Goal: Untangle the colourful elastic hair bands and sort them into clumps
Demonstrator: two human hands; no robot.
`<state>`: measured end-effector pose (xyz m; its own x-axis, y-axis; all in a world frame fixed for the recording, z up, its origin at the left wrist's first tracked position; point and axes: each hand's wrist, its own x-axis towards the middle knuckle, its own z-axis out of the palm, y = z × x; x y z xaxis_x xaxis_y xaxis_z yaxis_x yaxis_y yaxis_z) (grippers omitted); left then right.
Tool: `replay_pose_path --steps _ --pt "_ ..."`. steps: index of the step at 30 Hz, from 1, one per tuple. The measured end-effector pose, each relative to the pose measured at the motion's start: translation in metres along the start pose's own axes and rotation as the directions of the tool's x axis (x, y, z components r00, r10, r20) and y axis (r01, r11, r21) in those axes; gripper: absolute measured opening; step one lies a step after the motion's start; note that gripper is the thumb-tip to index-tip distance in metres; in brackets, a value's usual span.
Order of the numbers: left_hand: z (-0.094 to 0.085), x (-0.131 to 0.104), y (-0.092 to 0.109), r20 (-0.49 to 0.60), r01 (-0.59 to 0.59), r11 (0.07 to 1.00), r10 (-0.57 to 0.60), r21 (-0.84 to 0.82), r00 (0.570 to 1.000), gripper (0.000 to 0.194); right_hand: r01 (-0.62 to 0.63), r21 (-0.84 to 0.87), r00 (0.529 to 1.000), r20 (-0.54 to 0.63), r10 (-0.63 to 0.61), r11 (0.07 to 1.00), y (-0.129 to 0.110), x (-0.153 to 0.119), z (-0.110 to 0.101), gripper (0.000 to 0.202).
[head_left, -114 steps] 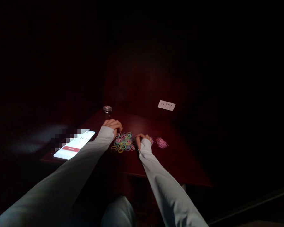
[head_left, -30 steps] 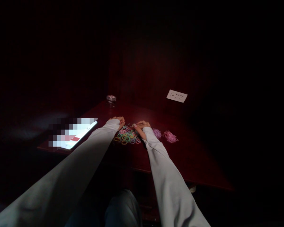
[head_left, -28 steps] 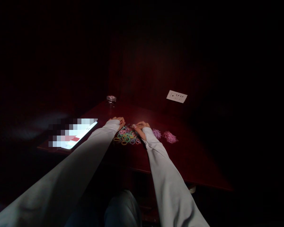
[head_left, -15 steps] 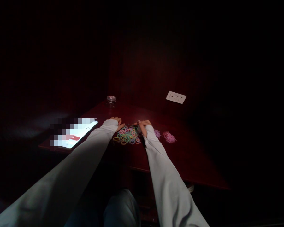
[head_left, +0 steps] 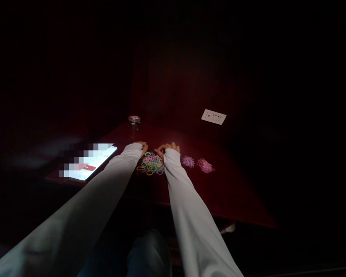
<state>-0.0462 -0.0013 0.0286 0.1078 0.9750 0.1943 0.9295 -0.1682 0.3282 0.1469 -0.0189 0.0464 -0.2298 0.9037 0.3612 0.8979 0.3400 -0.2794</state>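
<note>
A mixed pile of small multicoloured elastic hair ties [head_left: 151, 164] lies on the dark red table. At its far left edge rests my left hand [head_left: 142, 146], fingers loosely bent and nothing visible in them. My right hand [head_left: 169, 148] is over the pile's far right side, its fingers curled and thumb and forefinger close together pointing left. Whatever they pinch is too small to make out. Right of that hand lie a small heap of purple elastic ties [head_left: 188, 161] and a heap of pink elastic ties [head_left: 206, 165]. My right sleeve covers part of the mixed pile.
A lit phone [head_left: 95, 163], partly pixelated, lies at the table's left edge. A clear lidded jar [head_left: 134, 120] stands at the back left corner. A white socket plate [head_left: 213, 117] is on the wall behind the red table [head_left: 219, 196]. The surroundings are very dark.
My right hand has moved left from beside the purple heap to the mixed pile, and the purple heap now shows fully. My left thumb has drawn in a little.
</note>
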Motion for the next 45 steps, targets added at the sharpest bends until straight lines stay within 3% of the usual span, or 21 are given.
replay_pose_path --steps 5,10,14,21,27,34,41,45 --pt "0.001 0.000 0.005 -0.056 0.065 0.994 -0.070 -0.091 0.996 0.055 0.015 -0.003 0.997 0.080 -0.015 1.000 0.000 -0.004 0.000 0.028" --pt "-0.002 -0.001 0.011 -0.114 0.085 0.986 -0.102 -0.146 0.988 0.053 0.010 0.060 0.996 0.093 -0.015 0.998 0.001 -0.004 0.003 0.021" --pt "0.000 -0.001 0.013 -0.171 0.066 0.983 -0.095 -0.170 0.981 0.052 0.029 0.155 0.998 0.059 -0.039 0.987 0.003 -0.001 0.010 0.020" --pt "0.002 -0.001 0.013 -0.261 0.015 0.985 -0.060 -0.170 0.964 0.047 -0.007 0.378 0.998 -0.057 0.030 0.926 0.016 0.006 0.021 0.025" --pt "-0.001 0.001 0.014 -0.244 -0.012 0.991 -0.021 -0.132 0.970 0.039 0.023 0.473 0.994 -0.107 0.032 0.881 0.023 0.008 0.021 0.032" --pt "-0.002 -0.001 0.015 -0.236 -0.014 0.996 -0.008 -0.094 0.972 0.037 -0.060 0.292 0.997 -0.036 0.074 0.955 0.007 0.003 0.007 0.031" --pt "-0.008 -0.002 0.024 -0.206 0.029 0.993 -0.052 -0.113 0.977 0.037 0.040 0.163 0.997 0.058 -0.050 0.986 0.003 -0.004 0.007 0.022" --pt "-0.010 -0.003 0.025 -0.186 0.010 0.984 -0.043 -0.175 0.982 0.037 0.040 0.155 0.995 0.081 -0.053 0.987 0.001 -0.004 0.011 0.018"
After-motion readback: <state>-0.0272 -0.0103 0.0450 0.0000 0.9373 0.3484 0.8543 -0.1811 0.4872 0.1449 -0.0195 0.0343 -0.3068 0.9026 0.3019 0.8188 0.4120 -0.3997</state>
